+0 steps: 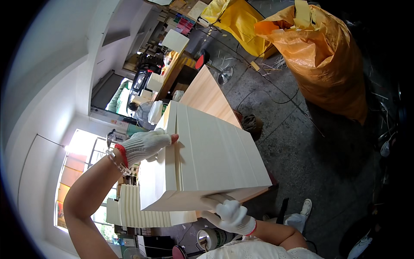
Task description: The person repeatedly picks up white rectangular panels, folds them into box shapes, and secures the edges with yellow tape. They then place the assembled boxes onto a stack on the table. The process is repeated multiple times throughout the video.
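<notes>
A thick stack of white paper sheets (222,151) stands in front of me, parted by a gap near its left side. My left hand (148,146), in a white knit glove with a red cuff and a bare thumb tip, grips the section left of the gap. Its thumb lies over the edge, while the other fingers are partly hidden. At the near side of the stack, my right hand (231,216) wears a similar white glove. Its fingers are stretched out and apart, some touching the paper's side.
A wood-grain tabletop (206,93) extends beyond the stack. More stacked cream sheets (144,207) sit below at left. On the dark floor stand a large orange sack (323,64) and a yellow sack (241,26). A red-seated stool (201,60) is farther back, and a shoe (306,207) shows at right.
</notes>
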### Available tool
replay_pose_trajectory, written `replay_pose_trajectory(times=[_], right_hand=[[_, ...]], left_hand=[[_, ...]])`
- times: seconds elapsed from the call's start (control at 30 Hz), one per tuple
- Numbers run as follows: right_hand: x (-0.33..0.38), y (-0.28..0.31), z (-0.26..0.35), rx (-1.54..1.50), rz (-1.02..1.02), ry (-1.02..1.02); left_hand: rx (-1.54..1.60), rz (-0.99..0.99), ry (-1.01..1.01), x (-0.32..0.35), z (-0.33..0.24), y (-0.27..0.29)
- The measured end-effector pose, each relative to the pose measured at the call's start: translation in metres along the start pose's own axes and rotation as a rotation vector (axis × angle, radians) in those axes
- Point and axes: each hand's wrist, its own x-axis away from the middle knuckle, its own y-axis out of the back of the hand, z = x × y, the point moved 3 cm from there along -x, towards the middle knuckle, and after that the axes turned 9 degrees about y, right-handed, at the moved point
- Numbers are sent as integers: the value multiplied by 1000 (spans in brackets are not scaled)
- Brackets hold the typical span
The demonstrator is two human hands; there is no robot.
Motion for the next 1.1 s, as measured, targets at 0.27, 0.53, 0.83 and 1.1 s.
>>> replay_pose_trajectory(times=[0.27,0.53,0.83,1.1], right_hand=[[4,-4,-3,23,36,10],[-2,3,2,-7,-26,52],[-3,5,4,-45,16,-13],[0,1,0,-13,14,2]], left_hand=[[15,6,24,-3,4,0],[91,-20,60,-5,7,-1],[28,-14,82,-3,5,-1],[70,-4,58,-10,13,-2]])
